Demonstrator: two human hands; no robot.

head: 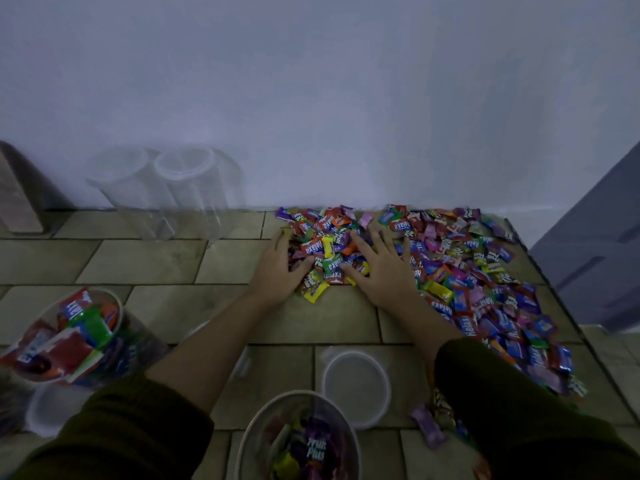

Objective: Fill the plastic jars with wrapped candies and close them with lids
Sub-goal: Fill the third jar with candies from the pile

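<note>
A big heap of wrapped candies [464,271] covers the tiled floor on the right, up to the wall. My left hand [280,268] and my right hand [384,268] lie flat on the heap's left part, fingers spread, cupping a small mound of candies [329,258] between them. An open clear jar [301,441] partly filled with candies stands at the bottom centre, close to me. A white lid [356,386] lies just right of it. A full jar [65,337] lies at the left. Two empty clear jars [187,188] stand by the wall.
A second lid [48,410] lies at the bottom left below the full jar. A stone block [17,199] leans at the far left by the wall. A grey door [602,247] stands at the right. A loose candy [429,426] lies near my right sleeve.
</note>
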